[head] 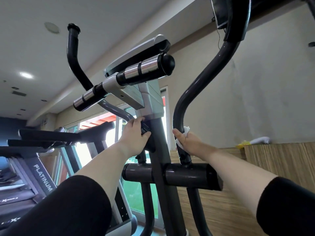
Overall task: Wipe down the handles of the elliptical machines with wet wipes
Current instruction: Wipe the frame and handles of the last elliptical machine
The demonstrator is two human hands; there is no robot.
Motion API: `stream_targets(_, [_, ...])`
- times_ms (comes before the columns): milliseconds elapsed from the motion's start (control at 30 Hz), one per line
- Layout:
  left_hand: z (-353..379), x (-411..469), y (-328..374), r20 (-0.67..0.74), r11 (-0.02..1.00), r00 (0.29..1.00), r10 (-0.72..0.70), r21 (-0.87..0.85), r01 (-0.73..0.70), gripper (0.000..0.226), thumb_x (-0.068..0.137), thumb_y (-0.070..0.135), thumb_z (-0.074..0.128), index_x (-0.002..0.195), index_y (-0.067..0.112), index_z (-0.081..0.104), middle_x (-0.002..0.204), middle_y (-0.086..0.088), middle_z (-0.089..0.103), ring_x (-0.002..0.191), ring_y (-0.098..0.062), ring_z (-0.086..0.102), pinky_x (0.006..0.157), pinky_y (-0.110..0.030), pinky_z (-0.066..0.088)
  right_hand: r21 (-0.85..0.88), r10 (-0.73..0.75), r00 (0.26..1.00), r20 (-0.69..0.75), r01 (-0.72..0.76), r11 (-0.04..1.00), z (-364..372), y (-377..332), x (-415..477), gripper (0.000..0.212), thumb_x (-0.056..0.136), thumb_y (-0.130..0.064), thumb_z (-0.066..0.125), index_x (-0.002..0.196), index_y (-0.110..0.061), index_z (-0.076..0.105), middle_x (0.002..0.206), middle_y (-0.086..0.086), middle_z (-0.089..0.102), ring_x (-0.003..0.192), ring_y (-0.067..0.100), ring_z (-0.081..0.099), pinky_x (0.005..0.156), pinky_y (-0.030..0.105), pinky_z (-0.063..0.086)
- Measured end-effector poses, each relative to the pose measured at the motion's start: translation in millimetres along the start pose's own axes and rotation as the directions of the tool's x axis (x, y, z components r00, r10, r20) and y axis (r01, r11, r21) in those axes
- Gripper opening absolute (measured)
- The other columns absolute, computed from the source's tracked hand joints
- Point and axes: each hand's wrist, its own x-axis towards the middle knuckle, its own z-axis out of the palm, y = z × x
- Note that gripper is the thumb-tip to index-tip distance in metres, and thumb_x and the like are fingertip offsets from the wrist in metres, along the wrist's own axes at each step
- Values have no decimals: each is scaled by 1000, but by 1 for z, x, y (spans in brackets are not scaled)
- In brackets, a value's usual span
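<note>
I look up at an elliptical machine from close below. Its right moving handle is a dark curved tube that rises to the top right. My right hand is wrapped around the low part of that tube with a white wet wipe pressed against it. My left hand grips a black knob on the centre post, just under the grey console housing. The left moving handle curves up at the upper left. Two fixed grips with chrome sensor bands stick out from the console.
A treadmill marked PLATINUM stands at the left, in front of bright windows. A wood-panelled ledge runs along the right wall, with a yellow pack and a white object on it. A black crossbar sits below my hands.
</note>
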Motion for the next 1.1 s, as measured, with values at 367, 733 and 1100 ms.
stream_targets(367, [0, 2, -2, 4, 1000, 1000, 3, 30, -3, 55, 98, 27, 54, 147, 20, 31, 150, -9, 32, 135, -30, 32, 112, -39, 27, -658, 114, 972, -206, -224, 719, -43, 7, -22, 20, 93, -5, 50, 76, -13, 45, 92, 11, 46, 90, 31, 55, 71, 28, 38])
stream_targets(733, [-1, 0, 0, 11, 999, 1000, -2, 34, 2, 55, 98, 27, 53, 148, 20, 30, 152, -8, 29, 138, -29, 28, 112, -39, 25, -790, 155, 987, 50, -56, 610, -5, 33, -75, 43, 95, -51, 21, 105, -23, 52, 105, -3, 63, 103, 24, 58, 87, 44, 42])
stream_targets(1100, [1, 1, 1, -7, 999, 1000, -7, 34, 7, 54, 98, 26, 54, 147, 20, 32, 150, -9, 33, 135, -31, 33, 112, -40, 28, -944, 24, 999, 34, 24, 329, 4, 47, -63, 35, 103, -39, 23, 110, -24, 54, 100, -6, 56, 90, 20, 57, 69, 36, 33])
